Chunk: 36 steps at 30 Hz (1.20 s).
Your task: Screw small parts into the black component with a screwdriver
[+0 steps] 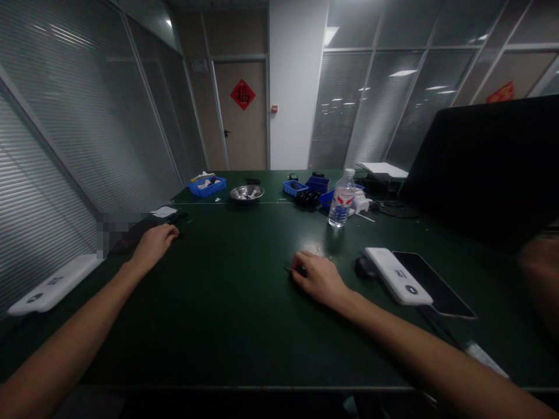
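On the left side of the dark green table, my left hand (158, 238) rests with its fingers drawn together at a small dark item; what it is I cannot make out. My right hand (319, 279) lies on the table right of the middle, its fingers curled closed around a thin dark thing whose pointed end (287, 269) sticks out to the left. Behind the right hand stands a clear plastic water bottle (342, 201), partly full. To its right lie a white device (397, 278) and a black-screened phone or tablet (437, 285).
A metal bowl (247, 199) and a blue tray (208, 187) with small items stand toward the back. More blue bins (317, 184) and cables sit behind the bottle. A black monitor (489, 169) rises at right, near another person's blurred arm (541, 267). Another white device (56, 285) lies left.
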Tool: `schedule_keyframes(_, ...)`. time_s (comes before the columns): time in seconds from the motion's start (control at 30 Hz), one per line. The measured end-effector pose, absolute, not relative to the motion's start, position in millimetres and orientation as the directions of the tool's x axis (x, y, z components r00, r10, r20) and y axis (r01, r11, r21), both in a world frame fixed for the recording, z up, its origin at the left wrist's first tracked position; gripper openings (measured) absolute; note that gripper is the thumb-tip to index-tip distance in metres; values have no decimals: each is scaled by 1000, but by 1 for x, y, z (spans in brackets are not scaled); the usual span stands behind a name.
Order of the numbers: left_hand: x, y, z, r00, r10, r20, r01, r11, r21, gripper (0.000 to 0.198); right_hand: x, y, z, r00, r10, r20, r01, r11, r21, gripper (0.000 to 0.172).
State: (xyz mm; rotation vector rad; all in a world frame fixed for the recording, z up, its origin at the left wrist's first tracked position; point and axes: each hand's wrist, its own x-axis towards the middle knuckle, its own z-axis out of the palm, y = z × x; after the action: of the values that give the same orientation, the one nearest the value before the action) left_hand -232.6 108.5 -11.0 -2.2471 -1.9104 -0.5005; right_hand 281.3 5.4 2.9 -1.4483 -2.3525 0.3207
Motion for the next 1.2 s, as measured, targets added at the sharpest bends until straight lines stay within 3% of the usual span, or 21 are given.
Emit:
schedule_keyframes(0.17,-225,107,-5,144,942,303,979,-180,95,27,281,5,3,-409,892,195,814,453,-363,10)
schedule_keyframes(0.43,-241,110,-16,160,915,369,969,-217,120,28,280,5,3,-410,892,191,811,452,-372,10)
schedule_keyframes(0.67,-224,111,-10,1,964,264,920,-104,377,32,280,6,-1,-406,889,210,804,457,-381,10)
schedule_keyframes(0.73,-188,101,3,55,964,262,886,-168,432,34,279,6,-2,-403,888,221,802,459,-383,10)
schedule_keyframes(0.83,-110,75,20,270,933,238,765,-358,536,33,279,6,-2,-414,880,234,786,475,-396,10)
schedule_keyframes(1.0,0,29,16,636,744,205,499,-599,626,21,280,6,2,-494,840,225,729,541,-418,10)
schedule_keyframes(1.2,18,19,1,641,737,214,472,-599,647,14,277,0,6,-520,826,217,712,559,-424,11)
